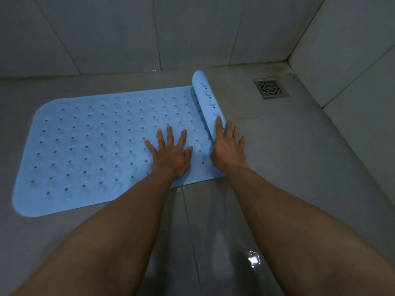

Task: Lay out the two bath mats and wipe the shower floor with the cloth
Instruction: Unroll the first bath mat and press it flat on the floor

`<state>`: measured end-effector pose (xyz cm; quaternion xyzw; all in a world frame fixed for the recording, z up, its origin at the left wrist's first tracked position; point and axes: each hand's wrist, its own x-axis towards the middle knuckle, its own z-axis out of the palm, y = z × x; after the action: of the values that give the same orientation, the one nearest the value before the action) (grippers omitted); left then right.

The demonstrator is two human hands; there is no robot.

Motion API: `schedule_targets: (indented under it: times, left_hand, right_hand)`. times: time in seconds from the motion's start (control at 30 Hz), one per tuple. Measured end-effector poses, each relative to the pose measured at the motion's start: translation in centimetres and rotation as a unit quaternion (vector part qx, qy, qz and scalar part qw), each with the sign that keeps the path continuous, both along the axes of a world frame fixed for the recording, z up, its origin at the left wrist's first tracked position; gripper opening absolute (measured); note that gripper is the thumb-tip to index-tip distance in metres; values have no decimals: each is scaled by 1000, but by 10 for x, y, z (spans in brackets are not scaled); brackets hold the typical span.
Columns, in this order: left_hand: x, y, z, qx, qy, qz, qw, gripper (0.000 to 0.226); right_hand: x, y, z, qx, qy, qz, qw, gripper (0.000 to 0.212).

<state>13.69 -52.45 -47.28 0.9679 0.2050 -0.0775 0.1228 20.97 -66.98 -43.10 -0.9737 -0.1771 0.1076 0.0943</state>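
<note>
Mat nearly flat on shower floor

Blue bath mat (89, 146) lies spread over the grey shower floor (288, 167), well left of the drain (270, 88). Left hand (171, 152) presses flat on it, fingers splayed. Right hand (228, 146), fingers extended, rests against the mat's curled end, the part nearest the drain.
</note>
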Motion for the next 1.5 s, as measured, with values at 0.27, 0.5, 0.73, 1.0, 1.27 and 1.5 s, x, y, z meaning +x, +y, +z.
schedule_targets:
  times: [0.27, 0.5, 0.73, 1.0, 1.27, 1.5]
  left_hand:
    - [4, -7, -14, 32, 5, -24, 999, 65]
    - [-15, 14, -15, 17, -96, 6, 995, 58]
    - [-54, 67, -7, 45, -39, 199, 978, 69]
    - [-81, 99, 0, -27, 59, 325, 944, 99]
    - [-81, 105, 0, -35, 75, 319, 944, 99]
    - [-81, 109, 2, -42, 85, 305, 948, 100]
  right_hand:
    - [15, -20, -3, -106, -56, 40, 992, 74]
    - [13, -18, -10, -179, -55, 14, 982, 73]
    - [-4, 8, -21, -73, 85, 12, 994, 97]
    - [-16, 34, -31, -78, 108, -17, 991, 119]
    - [-17, 38, -31, -89, 119, -16, 989, 119]
    - [-16, 38, -25, -90, 144, -18, 985, 118]
